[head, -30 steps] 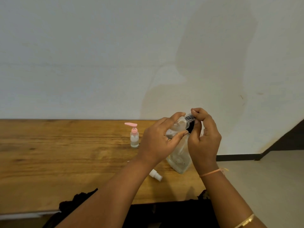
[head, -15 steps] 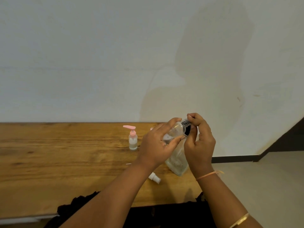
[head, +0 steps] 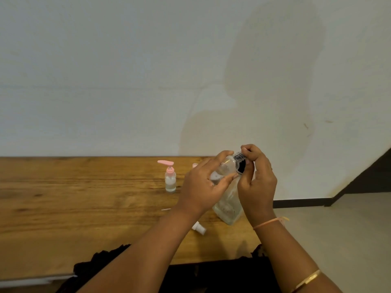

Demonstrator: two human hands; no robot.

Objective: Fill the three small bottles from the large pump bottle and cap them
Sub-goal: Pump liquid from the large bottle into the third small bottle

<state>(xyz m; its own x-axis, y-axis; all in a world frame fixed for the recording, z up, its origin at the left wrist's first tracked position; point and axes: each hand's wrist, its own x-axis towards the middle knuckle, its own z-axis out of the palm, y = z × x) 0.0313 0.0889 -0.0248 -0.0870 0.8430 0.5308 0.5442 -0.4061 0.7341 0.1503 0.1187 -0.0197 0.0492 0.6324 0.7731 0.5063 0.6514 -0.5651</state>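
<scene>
The small clear bottle (head: 226, 166) is held up off the wooden table (head: 63, 199), tilted so its mouth points up and to the right. We see the left hand (head: 203, 187) gripping it, fingers curled over the top of its body and the thumb pressed beneath. The right hand (head: 259, 182) pinches a black cap (head: 240, 166) with a ribbed rim between thumb and fingertips, right at the bottle's mouth. We cannot tell whether the cap is seated on the neck or only touching it.

Directly below and behind both hands stands the large clear bottle (head: 229, 208) on the table near its right end. Its top is hidden by the hands, so we cannot say how its pump stands.

To the left of the hands, a small pink-pump bottle (head: 170, 180) stands upright on the table, capped, with clear liquid in it. A bit of pink (head: 194, 165) peeks out just behind the left hand; we cannot make out what it is. A small white piece (head: 199, 228) lies on its side just beside the left forearm, near the table's front edge.

The right wrist carries an orange thread band (head: 267, 223), and a gold bangle (head: 306, 280) sits farther up that arm. Dark cloth (head: 127, 269) shows below the table edge, and a pale wall (head: 127, 81) rises behind.
</scene>
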